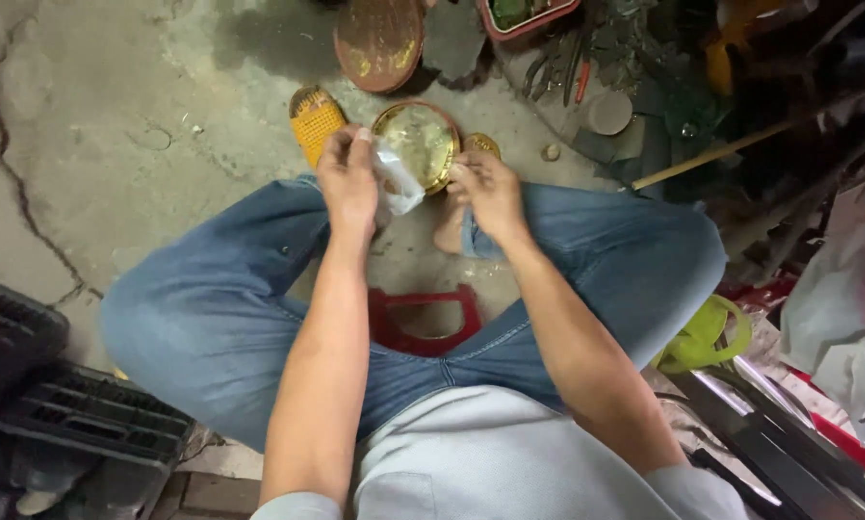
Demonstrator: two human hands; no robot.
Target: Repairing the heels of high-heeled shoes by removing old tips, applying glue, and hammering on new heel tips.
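My left hand (348, 178) and my right hand (488, 189) are raised between my knees and together pinch a small clear plastic bag (396, 181). The left hand grips its upper left part; the right hand's fingertips hold its right side. Just beyond the bag, on the concrete floor, lies a round brass-rimmed dish (417, 143). I sit on a low red plastic stool (423, 318), wearing blue jeans and yellow sandals (315, 121).
A rusty round disc (378, 40) lies further ahead. Tools, a wooden stick (711, 154) and clutter fill the upper right. A black plastic crate (76, 424) stands at my left; white bags (841, 318) and a green handle (707, 332) lie at my right.
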